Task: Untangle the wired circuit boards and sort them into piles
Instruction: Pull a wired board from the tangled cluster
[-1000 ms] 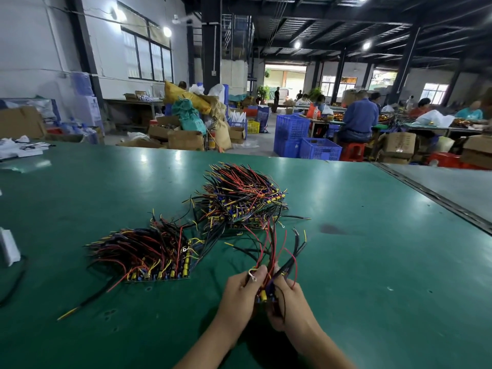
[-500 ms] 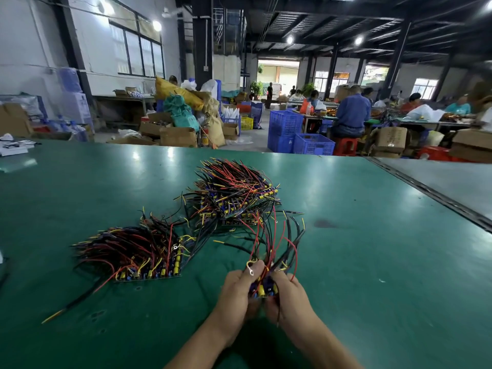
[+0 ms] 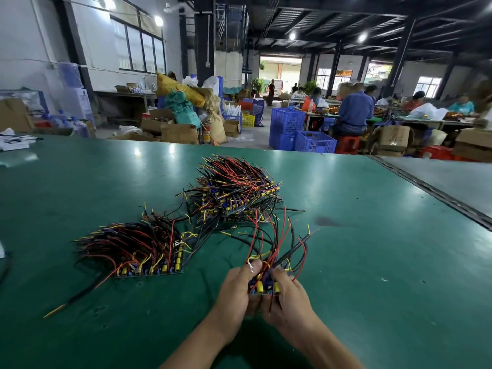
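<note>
A small wired circuit board (image 3: 262,286) with yellow and blue parts is pinched between my left hand (image 3: 235,290) and my right hand (image 3: 288,298) just above the green table (image 3: 372,275). Its red and black wires (image 3: 277,241) fan upward and run back into a tangled heap of wired boards (image 3: 237,190) at the table's middle. A flatter pile of wired boards (image 3: 138,249) lies to the left of my hands, its boards lined up along the near edge.
Papers (image 3: 13,142) lie at the table's far left edge. A metal seam (image 3: 436,194) divides this table from a grey one on the right. Beyond the far edge stand cardboard boxes (image 3: 178,131), blue crates (image 3: 314,141) and seated workers (image 3: 352,113).
My hands have drawn the held board slightly nearer and lower, and its wires stretch out further from the central heap. The two piles have not moved.
</note>
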`<state>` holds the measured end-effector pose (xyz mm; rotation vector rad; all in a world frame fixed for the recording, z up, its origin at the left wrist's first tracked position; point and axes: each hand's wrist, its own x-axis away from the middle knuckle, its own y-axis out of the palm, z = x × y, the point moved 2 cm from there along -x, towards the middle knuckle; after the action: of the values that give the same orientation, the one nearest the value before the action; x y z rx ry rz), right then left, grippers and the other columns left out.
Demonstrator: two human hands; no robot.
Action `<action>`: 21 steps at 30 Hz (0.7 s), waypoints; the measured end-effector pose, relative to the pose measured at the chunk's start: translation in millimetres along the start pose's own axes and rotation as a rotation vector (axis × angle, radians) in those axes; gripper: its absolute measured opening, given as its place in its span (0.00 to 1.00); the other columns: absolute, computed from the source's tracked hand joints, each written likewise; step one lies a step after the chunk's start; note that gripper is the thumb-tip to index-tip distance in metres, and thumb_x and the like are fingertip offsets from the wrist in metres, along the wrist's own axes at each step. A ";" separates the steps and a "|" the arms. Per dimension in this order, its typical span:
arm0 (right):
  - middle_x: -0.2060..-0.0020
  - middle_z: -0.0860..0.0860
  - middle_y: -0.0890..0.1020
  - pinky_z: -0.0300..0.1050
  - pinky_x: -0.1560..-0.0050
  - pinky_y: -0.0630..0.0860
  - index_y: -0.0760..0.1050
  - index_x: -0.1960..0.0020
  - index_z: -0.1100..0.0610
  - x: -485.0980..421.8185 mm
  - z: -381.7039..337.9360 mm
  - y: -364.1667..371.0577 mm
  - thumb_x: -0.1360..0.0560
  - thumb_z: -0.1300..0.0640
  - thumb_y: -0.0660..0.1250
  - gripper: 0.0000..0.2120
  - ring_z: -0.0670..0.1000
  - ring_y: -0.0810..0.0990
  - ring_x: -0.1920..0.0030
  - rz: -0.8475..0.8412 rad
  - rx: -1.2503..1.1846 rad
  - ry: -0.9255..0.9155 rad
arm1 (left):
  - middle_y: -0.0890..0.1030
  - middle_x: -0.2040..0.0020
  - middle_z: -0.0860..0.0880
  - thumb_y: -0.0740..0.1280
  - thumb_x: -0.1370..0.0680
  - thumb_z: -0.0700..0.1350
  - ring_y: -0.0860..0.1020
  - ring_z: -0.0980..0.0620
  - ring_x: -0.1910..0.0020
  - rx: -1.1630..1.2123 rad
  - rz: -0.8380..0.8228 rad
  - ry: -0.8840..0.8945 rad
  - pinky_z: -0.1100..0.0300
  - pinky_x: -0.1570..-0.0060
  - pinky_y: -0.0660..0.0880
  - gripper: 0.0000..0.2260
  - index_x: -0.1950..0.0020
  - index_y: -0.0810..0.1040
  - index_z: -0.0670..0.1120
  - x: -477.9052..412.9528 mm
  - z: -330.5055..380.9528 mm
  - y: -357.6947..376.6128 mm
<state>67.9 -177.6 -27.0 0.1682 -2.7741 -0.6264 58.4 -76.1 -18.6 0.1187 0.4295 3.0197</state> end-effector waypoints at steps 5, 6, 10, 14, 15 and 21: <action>0.80 0.53 0.64 0.42 0.70 0.51 0.70 0.71 0.58 5.8 -1.7 7.3 0.22 0.47 0.59 0.22 0.48 0.60 0.78 -0.066 -0.028 -0.020 | 0.81 0.51 0.37 0.65 0.26 0.57 0.80 0.41 0.56 -0.008 0.022 0.046 0.56 0.61 0.76 0.18 0.53 0.82 0.43 1.5 -0.2 -1.7; 0.84 0.51 0.61 0.38 0.71 0.51 0.66 0.75 0.57 7.3 -3.7 7.8 0.24 0.47 0.59 0.23 0.46 0.57 0.81 -0.076 -0.024 -0.038 | 0.81 0.50 0.38 0.65 0.27 0.58 0.80 0.42 0.57 0.002 0.003 0.042 0.58 0.62 0.76 0.20 0.52 0.82 0.41 1.8 2.1 -1.1; 0.88 0.49 0.57 0.33 0.78 0.51 0.57 0.82 0.54 13.2 -11.2 9.2 0.25 0.45 0.56 0.29 0.46 0.52 0.86 -0.107 0.034 -0.084 | 0.81 0.52 0.34 0.63 0.28 0.57 0.79 0.48 0.70 0.086 -0.080 0.034 0.65 0.72 0.70 0.26 0.45 0.81 0.36 2.1 7.0 3.8; 0.88 0.50 0.57 0.34 0.80 0.53 0.59 0.82 0.55 14.1 -9.9 11.2 0.30 0.40 0.56 0.28 0.47 0.54 0.86 -0.111 0.002 -0.110 | 0.80 0.63 0.38 0.59 0.22 0.54 0.78 0.47 0.67 0.202 -0.054 0.042 0.64 0.67 0.70 0.22 0.55 0.82 0.37 5.1 10.5 7.9; 0.87 0.50 0.57 0.34 0.81 0.54 0.60 0.81 0.56 12.8 -10.1 10.3 0.28 0.40 0.56 0.29 0.48 0.55 0.85 -0.118 -0.064 -0.116 | 0.75 0.74 0.44 0.58 0.21 0.53 0.73 0.51 0.76 0.271 -0.035 0.027 0.67 0.74 0.66 0.22 0.67 0.80 0.40 4.9 13.2 7.0; 0.84 0.52 0.60 0.44 0.76 0.50 0.66 0.75 0.57 5.7 -15.2 7.3 0.27 0.44 0.56 0.23 0.48 0.56 0.83 -0.163 -0.101 -0.202 | 0.57 0.79 0.52 0.59 0.24 0.56 0.54 0.56 0.81 0.349 0.123 0.134 0.61 0.78 0.49 0.18 0.67 0.63 0.45 -6.6 18.8 -5.5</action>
<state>66.7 -178.2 -9.2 0.3289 -2.9331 -0.8663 67.1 -66.3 -2.7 -0.0361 0.9949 3.0491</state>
